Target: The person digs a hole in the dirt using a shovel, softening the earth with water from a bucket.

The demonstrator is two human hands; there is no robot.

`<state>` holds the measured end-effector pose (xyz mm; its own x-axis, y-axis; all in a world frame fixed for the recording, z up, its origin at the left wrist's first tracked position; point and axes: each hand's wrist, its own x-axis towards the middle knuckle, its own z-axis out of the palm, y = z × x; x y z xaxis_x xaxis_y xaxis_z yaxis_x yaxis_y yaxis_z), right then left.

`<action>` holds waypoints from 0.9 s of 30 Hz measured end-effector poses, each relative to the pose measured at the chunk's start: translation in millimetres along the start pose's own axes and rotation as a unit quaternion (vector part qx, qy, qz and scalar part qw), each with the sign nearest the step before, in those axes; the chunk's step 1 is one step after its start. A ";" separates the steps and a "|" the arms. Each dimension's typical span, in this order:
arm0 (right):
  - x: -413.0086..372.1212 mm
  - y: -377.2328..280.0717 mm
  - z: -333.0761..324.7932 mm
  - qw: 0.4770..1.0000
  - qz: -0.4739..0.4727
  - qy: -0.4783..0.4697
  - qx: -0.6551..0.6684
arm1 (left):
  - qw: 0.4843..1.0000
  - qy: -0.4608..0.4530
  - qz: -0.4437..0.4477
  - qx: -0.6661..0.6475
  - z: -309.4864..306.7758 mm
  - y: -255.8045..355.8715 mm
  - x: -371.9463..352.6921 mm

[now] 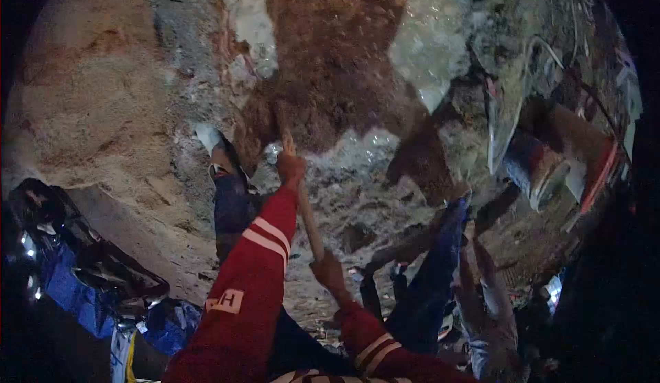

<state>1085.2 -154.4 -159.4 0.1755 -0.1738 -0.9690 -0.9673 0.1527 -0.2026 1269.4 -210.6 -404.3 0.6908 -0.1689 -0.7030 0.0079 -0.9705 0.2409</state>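
Note:
A long wooden-handled tool (311,225) slants away from me across the ground. My left hand (292,168) is closed round the upper part of the handle in view, and my right hand (328,273) grips it lower down, nearer my body. The tool's far end lies against a patch of dark reddish-brown soil (337,53); its head is too dark and blurred to make out. Pale wet mud (350,166) lies just beyond my left hand.
Orange-brown earth (103,108) spreads on the left, beside a grey strip (180,67). Whitish wet material (430,39) borders the soil. Sacks (529,166) and a cable (595,97) lie on the right. Another person's legs (485,300) stand at lower right; blue material (75,290) is at lower left.

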 end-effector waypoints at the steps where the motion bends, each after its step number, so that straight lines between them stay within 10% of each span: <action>1: -7.3 7.7 -13.5 0.999 -0.012 -0.021 0.037 | 0.995 -0.056 -0.060 -0.051 10.3 -15.5 -7.2; 5: -8.7 18.5 -67.9 1.000 0.014 -0.017 0.021 | 0.979 -0.023 0.153 0.131 43.5 -7.2 -11.4; 6: -14.3 27.0 -87.9 0.999 -0.052 -0.010 -0.002 | 0.863 -0.186 0.387 0.268 68.7 -31.3 -2.6; 7: -21.1 35.4 -114.2 0.993 -0.119 -0.002 -0.027 | 0.860 -0.182 0.395 0.266 74.2 -22.5 -12.7; 8: -33.2 39.2 -142.5 0.993 -0.100 -0.029 -0.056 | 0.970 -0.203 0.132 0.031 80.8 -7.8 -32.6; 9: -43.9 42.2 -172.5 0.991 -0.083 -0.055 -0.084 | 0.946 -0.198 -0.148 -0.209 87.0 13.6 -50.5; 11: -63.8 63.0 -223.3 0.993 0.017 -0.114 0.011 | 0.982 -0.064 -0.086 -0.153 65.7 88.7 -116.2; 13: -67.5 134.6 -248.4 0.987 -0.115 -0.001 -0.111 | 0.903 -0.091 -0.217 -0.359 68.7 131.2 -155.2; 15: -38.7 215.4 -263.3 0.976 -0.091 0.021 -0.198 | 0.868 -0.112 -0.218 -0.431 58.0 174.4 -188.5; 18: -30.8 154.0 -319.1 0.973 0.041 0.045 -0.221 | 0.843 -0.122 -0.207 -0.482 38.0 229.8 -192.0; 23: 70.6 129.9 -262.8 0.963 -0.210 0.170 0.015 | 0.892 -0.021 0.028 -0.451 -23.7 279.9 -101.0; 27: 92.4 -19.6 -227.4 0.966 -0.166 0.200 0.003 | 0.934 -0.011 0.109 -0.341 -42.5 275.3 0.8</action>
<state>1078.7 -394.6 -212.8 0.3892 -0.5765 -0.7184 -0.8689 0.0292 -0.4942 1302.9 -470.6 -310.1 0.7147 -0.3607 -0.5993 0.3319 -0.5793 0.7445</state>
